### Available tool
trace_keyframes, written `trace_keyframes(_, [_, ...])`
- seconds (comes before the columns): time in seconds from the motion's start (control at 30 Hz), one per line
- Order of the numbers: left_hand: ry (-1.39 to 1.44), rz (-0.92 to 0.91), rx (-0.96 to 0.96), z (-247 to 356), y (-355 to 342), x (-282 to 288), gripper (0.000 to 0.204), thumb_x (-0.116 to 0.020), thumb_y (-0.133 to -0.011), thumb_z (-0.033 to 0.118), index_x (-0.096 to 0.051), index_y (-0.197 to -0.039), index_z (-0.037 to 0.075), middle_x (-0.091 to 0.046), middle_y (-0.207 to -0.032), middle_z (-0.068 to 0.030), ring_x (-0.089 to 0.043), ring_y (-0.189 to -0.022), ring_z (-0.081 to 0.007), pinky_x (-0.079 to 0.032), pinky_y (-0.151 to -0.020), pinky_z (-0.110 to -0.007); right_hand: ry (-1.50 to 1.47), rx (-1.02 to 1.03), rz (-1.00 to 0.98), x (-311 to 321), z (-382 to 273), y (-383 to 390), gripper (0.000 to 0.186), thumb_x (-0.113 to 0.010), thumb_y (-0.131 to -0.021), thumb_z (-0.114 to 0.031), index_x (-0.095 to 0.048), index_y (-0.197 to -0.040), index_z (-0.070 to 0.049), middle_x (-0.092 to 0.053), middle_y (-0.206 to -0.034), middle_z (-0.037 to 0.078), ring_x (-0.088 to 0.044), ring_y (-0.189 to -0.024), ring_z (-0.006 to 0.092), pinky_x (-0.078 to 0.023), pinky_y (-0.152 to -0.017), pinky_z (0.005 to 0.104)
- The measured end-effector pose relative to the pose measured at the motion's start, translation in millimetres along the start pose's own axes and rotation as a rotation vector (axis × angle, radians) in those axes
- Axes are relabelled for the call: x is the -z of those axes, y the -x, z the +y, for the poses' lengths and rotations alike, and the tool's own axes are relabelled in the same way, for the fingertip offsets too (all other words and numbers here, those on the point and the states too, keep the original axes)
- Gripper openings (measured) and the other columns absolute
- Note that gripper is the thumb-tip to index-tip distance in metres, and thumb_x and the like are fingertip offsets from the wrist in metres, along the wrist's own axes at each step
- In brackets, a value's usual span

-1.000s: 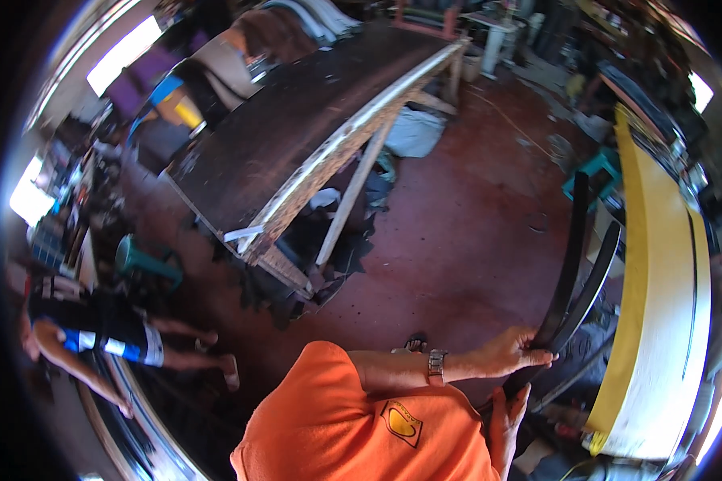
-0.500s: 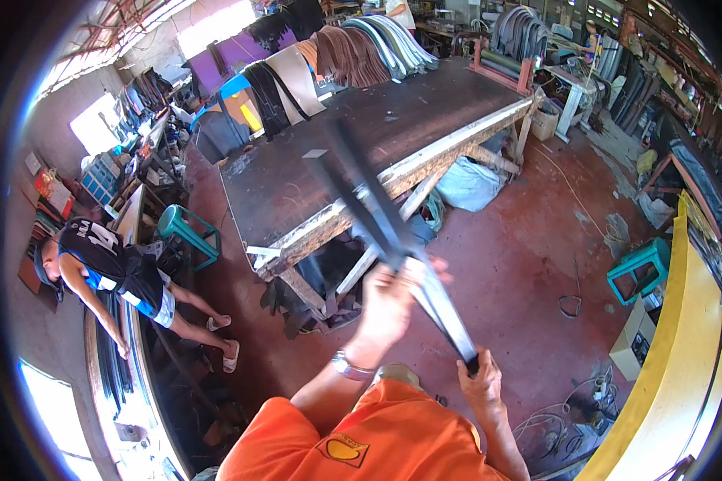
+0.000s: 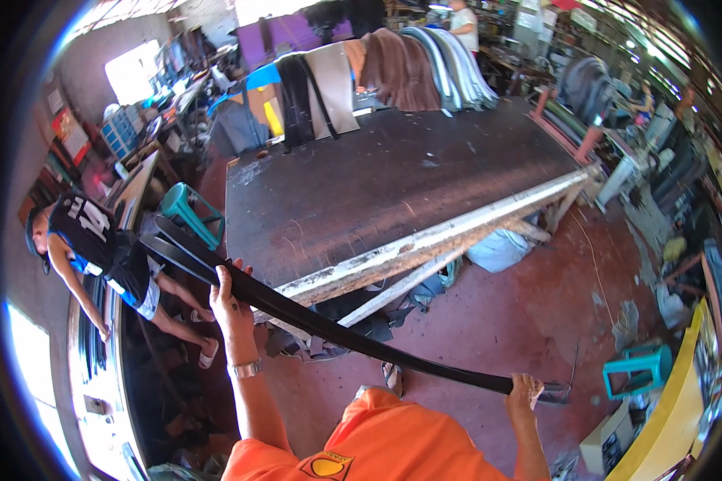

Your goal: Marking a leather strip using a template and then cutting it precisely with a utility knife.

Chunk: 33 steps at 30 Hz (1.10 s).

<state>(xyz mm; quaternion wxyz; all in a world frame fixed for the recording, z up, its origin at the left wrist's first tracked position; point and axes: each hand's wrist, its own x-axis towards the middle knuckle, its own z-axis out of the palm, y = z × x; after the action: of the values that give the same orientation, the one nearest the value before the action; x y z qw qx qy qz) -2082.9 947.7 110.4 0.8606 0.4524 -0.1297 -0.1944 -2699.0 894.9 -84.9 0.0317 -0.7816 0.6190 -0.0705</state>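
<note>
Long black strips (image 3: 361, 341), looking like leather, stretch across in front of me in a layered bundle. My left hand (image 3: 233, 309) is closed around them near the left, thumb up. Past that hand their ends fan apart into separate loose bands. At the other end of the bundle my right hand (image 3: 526, 391) grips the strips, its fingers wrapped over them. The bundle slopes down from left to right, over the near edge of a big dark-topped table (image 3: 393, 184).
Black, tan, brown and white sheets (image 3: 401, 68) drape over the table's far side. On the left a person (image 3: 96, 240) bends over a bench; a green stool (image 3: 191, 210) stands near them. Another green stool (image 3: 638, 370) and a yellow-edged board (image 3: 666, 401) are at right.
The strips have swung from pointing away over the table to lying crosswise. My left hand has moved left and my right hand right, farther apart. The view has shifted too.
</note>
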Motion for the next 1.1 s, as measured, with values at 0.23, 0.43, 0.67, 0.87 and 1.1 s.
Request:
trace_keyframes(0.23, [0.018, 0.121, 0.037, -106.6, -109.8, -2.0, 0.037, -0.073, -0.095, 0.024, -0.059, -0.119, 0.000, -0.071, -0.104, -0.0127, -0.070, -0.095, -0.0243, -0.057, -0.086, -0.036, 0.296, -0.024, 0.178, 70.7, 67.2, -222.2, 0.049, -0.066, -0.076, -0.002, -0.064, -0.123, -0.012, -0.061, -0.125, 0.009, -0.051, -0.128, 0.0264, -0.024, -0.115, 0.0524])
trace_keyframes(0.43, [0.040, 0.302, 0.151, -195.0, -147.9, -21.6, 0.037, -0.076, -0.091, 0.032, -0.065, -0.112, 0.004, -0.072, -0.101, -0.0074, -0.070, -0.092, -0.0195, -0.059, -0.078, -0.036, 0.345, 0.100, 0.236, 106.0, 46.7, -475.7, 0.063, -0.075, -0.069, -0.005, -0.057, -0.128, -0.020, -0.057, -0.128, 0.003, -0.046, -0.132, 0.0223, -0.021, -0.117, 0.0529])
trace_keyframes(0.67, [-0.122, 0.517, 0.499, -264.8, -130.9, -7.9, 0.031, -0.062, -0.100, 0.035, -0.059, -0.105, 0.005, -0.063, -0.094, -0.0092, -0.065, -0.078, -0.0233, -0.061, -0.065, -0.042, 0.312, 0.396, -0.068, 54.1, 27.2, -636.8, 0.062, -0.073, -0.085, -0.016, -0.050, -0.143, -0.020, -0.050, -0.141, 0.006, -0.041, -0.137, 0.0267, -0.022, -0.116, 0.0645])
trace_keyframes(0.87, [-0.335, 0.663, 0.429, -267.7, -96.1, -38.2, 0.020, -0.071, -0.094, 0.012, -0.053, -0.097, 0.004, -0.062, -0.078, -0.0064, -0.064, -0.060, -0.0176, -0.063, -0.056, -0.032, 0.135, 0.710, -0.220, 6.4, -16.1, -641.4, 0.053, -0.065, -0.094, -0.033, -0.051, -0.143, -0.016, -0.049, -0.143, 0.007, -0.042, -0.136, 0.0277, -0.026, -0.112, 0.0657])
trace_keyframes(1.1, [-0.509, 0.642, 0.414, -256.5, -86.1, -33.2, 0.030, -0.075, -0.091, 0.014, -0.048, -0.095, 0.002, -0.060, -0.083, -0.0078, -0.062, -0.062, -0.0157, -0.063, -0.056, -0.028, 0.145, 0.892, -0.128, -1.3, -43.4, -688.5, 0.015, -0.068, -0.091, -0.022, -0.062, -0.102, -0.013, -0.061, -0.108, 0.007, -0.057, -0.109, 0.0285, -0.036, -0.100, 0.0525])
